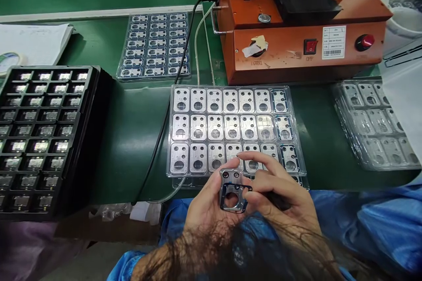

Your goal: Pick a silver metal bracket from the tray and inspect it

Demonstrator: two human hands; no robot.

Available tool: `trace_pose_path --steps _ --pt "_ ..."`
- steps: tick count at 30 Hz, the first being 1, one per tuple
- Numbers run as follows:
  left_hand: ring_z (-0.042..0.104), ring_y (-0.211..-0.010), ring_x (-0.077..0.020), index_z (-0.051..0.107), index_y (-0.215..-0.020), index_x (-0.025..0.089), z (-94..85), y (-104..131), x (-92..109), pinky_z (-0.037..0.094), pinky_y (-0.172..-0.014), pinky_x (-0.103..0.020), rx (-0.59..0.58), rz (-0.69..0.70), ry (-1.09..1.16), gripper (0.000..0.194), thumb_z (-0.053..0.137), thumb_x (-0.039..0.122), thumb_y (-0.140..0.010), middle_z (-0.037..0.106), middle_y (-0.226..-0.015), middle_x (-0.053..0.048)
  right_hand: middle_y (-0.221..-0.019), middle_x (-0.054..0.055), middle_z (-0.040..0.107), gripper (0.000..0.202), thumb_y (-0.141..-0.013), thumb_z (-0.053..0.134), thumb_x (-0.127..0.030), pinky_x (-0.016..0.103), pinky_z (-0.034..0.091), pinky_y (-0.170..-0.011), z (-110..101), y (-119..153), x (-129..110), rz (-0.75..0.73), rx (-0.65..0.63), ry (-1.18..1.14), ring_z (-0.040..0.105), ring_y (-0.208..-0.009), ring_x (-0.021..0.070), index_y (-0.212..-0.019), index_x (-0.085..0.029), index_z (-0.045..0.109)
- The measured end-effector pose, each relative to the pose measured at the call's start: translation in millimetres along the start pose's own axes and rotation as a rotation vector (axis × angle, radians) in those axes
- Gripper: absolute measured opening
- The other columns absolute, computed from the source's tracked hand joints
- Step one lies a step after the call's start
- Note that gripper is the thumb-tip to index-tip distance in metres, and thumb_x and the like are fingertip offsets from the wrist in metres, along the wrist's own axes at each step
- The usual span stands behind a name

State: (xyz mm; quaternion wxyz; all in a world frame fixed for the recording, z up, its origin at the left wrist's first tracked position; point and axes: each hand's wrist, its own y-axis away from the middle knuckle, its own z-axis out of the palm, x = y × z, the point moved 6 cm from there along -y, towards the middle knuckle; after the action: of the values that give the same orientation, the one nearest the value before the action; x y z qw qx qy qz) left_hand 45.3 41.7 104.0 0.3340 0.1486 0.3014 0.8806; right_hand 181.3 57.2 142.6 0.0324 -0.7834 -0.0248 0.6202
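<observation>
My left hand (211,202) is closed on a small silver metal plate (231,176) with two small round holes at the top and a large one lower down. A thin dark-blue frame-shaped gasket (224,197) lies over the plate's lower part, its upper edge lifted at the right. Thumb and fingers of my right hand (280,188) pinch the raised edge of this gasket. Something dark, partly hidden, shows under the right palm; I cannot make out what it is. Just beyond both hands is a clear plastic tray (170,158) of similar plates, those in the right column edged dark blue.
An orange machine (280,48) with a red switch and knob stands at the back right. Stacked black trays (95,96) of small parts are on the left. More clear trays lie at the back (120,70) and right (365,164). A black cable (161,127) crosses the green table.
</observation>
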Motion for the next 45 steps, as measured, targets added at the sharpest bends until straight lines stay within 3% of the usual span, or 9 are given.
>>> trace_pose_path --steps 5,8,16,22,27,33,39,42,45 --pt "0.082 -0.102 -0.0190 0.087 -0.122 0.021 0.5 -0.3 -0.1 0.070 -0.096 -0.033 0.021 0.003 0.020 0.032 0.087 0.034 -0.093 0.089 -0.110 -0.012 -0.132 0.003 0.080 0.016 -0.100 0.076 -0.039 0.036 0.062 -0.065 0.6 -0.3 4.9 0.044 -0.015 -0.030 0.075 -0.070 0.0168 -0.086 -0.034 0.081" --pt "0.083 -0.098 -0.0187 0.088 -0.121 0.021 -0.8 -1.3 -0.5 0.071 -0.092 -0.032 0.046 0.007 0.013 0.037 0.093 0.036 -0.088 0.089 -0.109 -0.011 -0.135 0.003 0.078 0.020 -0.099 0.078 -0.039 0.035 0.060 -0.063 0.0 -0.8 6.3 0.069 -0.016 -0.053 0.067 -0.060 0.0119 -0.081 -0.031 0.078" --pt "0.082 -0.107 -0.0214 0.088 -0.123 0.022 0.2 -0.5 -0.7 0.070 -0.098 -0.036 0.037 0.010 0.001 0.031 0.086 0.035 -0.094 0.089 -0.113 -0.011 -0.134 0.003 0.079 0.019 -0.102 0.075 -0.037 0.032 0.063 -0.070 1.1 -1.3 4.0 0.051 -0.038 -0.043 0.078 -0.084 0.0169 -0.084 -0.031 0.078" --pt "0.081 -0.106 -0.0197 0.088 -0.122 0.021 1.1 0.6 -0.8 0.070 -0.096 -0.033 0.032 0.009 0.010 0.028 0.082 0.032 -0.097 0.088 -0.114 -0.011 -0.099 0.006 0.077 0.021 -0.100 0.077 -0.040 0.035 0.064 -0.069 -2.0 1.9 8.3 0.037 0.012 -0.005 0.082 -0.103 0.0270 -0.081 -0.031 0.077" --pt "0.079 -0.101 -0.0169 0.088 -0.121 0.021 1.3 -0.5 -1.3 0.067 -0.092 -0.027 0.051 0.032 0.001 0.032 0.087 0.033 -0.092 0.088 -0.110 -0.011 -0.074 0.002 0.070 0.019 -0.100 0.075 -0.031 0.038 0.068 -0.088 -0.9 0.3 5.2 -0.017 0.007 0.012 0.076 -0.129 0.0289 -0.082 -0.034 0.073" --pt "0.078 -0.100 -0.0207 0.087 -0.126 0.024 -3.6 0.8 -3.1 0.069 -0.098 -0.037 0.082 0.058 -0.070 0.036 0.083 0.039 -0.094 0.085 -0.111 -0.010 -0.086 0.002 0.077 0.016 -0.099 0.074 -0.029 0.034 0.068 -0.082 -0.1 2.0 6.3 -0.025 0.039 0.082 0.077 -0.129 0.0283 -0.084 -0.034 0.074" --pt "0.079 -0.100 -0.0175 0.087 -0.124 0.022 -2.2 -0.6 -1.9 0.067 -0.100 -0.030 0.061 0.056 -0.030 0.030 0.076 0.035 -0.100 0.087 -0.110 -0.011 -0.095 0.002 0.078 0.015 -0.101 0.072 -0.027 0.035 0.067 -0.088 0.5 5.1 7.0 -0.064 0.036 0.110 0.077 -0.124 0.0249 -0.089 -0.035 0.073" --pt "0.079 -0.097 -0.0169 0.087 -0.124 0.022 -1.4 -1.6 -1.9 0.067 -0.099 -0.030 0.052 0.047 -0.016 0.031 0.078 0.035 -0.098 0.087 -0.110 -0.011 -0.106 0.003 0.079 0.014 -0.101 0.072 -0.027 0.034 0.066 -0.082 -0.6 3.9 6.7 -0.069 0.041 0.128 0.079 -0.117 0.0240 -0.089 -0.035 0.074" --pt "0.080 -0.101 -0.0184 0.088 -0.124 0.021 -0.4 -1.9 -2.7 0.066 -0.102 -0.031 0.043 0.034 -0.013 0.032 0.080 0.036 -0.097 0.087 -0.112 -0.013 -0.101 0.003 0.080 0.013 -0.100 0.072 -0.027 0.035 0.066 -0.078 -1.6 2.2 7.1 -0.071 0.043 0.145 0.080 -0.116 0.0266 -0.089 -0.034 0.075"
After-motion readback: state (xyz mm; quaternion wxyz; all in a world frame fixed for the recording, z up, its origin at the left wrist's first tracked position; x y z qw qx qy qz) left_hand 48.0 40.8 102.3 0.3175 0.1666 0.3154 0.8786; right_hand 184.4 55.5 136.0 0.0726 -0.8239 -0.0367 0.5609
